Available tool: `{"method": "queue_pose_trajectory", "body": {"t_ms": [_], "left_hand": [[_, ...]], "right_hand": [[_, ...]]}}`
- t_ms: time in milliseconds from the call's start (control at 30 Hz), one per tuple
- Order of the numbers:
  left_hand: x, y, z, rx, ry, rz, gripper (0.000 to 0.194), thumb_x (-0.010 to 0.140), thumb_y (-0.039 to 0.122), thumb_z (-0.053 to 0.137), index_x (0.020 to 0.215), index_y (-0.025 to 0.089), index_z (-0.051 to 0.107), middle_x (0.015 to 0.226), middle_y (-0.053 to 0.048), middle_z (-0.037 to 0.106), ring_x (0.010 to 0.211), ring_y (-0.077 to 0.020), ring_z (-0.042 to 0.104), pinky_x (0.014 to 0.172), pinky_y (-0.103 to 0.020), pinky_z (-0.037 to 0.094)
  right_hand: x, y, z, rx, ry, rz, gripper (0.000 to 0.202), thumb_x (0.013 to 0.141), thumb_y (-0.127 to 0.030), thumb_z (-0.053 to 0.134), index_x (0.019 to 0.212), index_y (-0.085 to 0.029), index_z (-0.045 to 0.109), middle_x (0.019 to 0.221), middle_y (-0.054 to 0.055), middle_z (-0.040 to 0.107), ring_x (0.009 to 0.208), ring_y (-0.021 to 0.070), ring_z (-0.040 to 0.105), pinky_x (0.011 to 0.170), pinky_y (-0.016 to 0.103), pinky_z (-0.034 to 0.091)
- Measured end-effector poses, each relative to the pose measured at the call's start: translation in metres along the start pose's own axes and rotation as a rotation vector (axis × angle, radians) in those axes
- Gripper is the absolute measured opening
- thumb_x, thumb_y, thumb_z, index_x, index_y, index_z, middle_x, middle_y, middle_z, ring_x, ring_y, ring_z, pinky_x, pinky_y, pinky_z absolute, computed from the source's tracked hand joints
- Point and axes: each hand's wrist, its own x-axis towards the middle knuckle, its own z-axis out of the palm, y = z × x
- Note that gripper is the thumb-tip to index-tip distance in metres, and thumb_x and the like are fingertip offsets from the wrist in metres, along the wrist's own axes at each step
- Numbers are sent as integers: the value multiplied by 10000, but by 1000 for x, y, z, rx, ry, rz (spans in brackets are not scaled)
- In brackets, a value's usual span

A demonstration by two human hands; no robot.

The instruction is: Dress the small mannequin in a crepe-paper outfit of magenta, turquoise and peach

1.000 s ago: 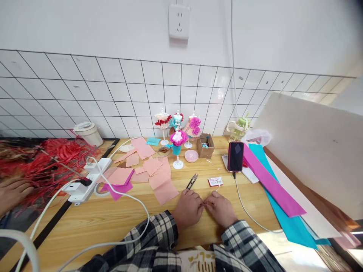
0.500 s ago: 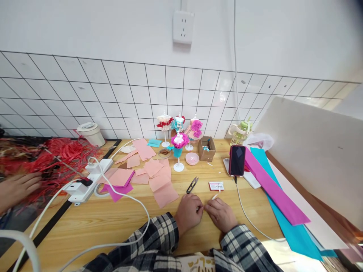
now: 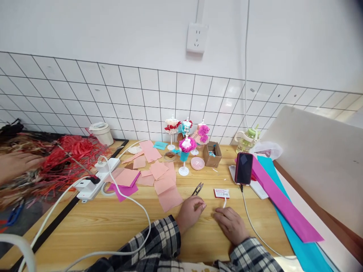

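Note:
My left hand (image 3: 190,213) rests at the table's front, thumb and forefinger pinched together. Whatever is between those fingertips is too small to make out. Just beyond it lie black-handled thread snips (image 3: 197,189), blades pointing away. To the right, my right hand (image 3: 231,224) is palm down on the wood with bent fingers. A narrow white strip (image 3: 225,203) runs from a small red-and-white packet (image 3: 221,193) to these fingers, which cover its near end. Behind, several white miniature dress stands carry paper dresses; the nearest dress (image 3: 185,149) is magenta and blue.
Pink paper pieces (image 3: 167,189) spread at left, near a power strip (image 3: 98,179) whose white cable crosses my left sleeve. A pink bowl (image 3: 197,163), cardboard box (image 3: 212,156) and propped phone (image 3: 244,168) stand farther back. Long coloured sheets (image 3: 286,200) lie right. Another person's hand (image 3: 21,166) touches red strands.
My hands have drawn apart, the right one moving away from the left. The white strip lies straighter now. My view has shifted slightly left and up. The other person's hand has moved.

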Motion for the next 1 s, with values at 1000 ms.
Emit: {"method": "queue_pose_trajectory", "body": {"t_ms": [1000], "left_hand": [[-7,-15,-39,-917,-123,-337,484,700,275,739,1155,153,627,853,-74,687,867,-203,625,813,-337,406]], "right_hand": [[-51,47,-63,27,-273,686,278,881,-430,437,943,-245,635,1007,38,702,910,203,654,797,312,509]]}}
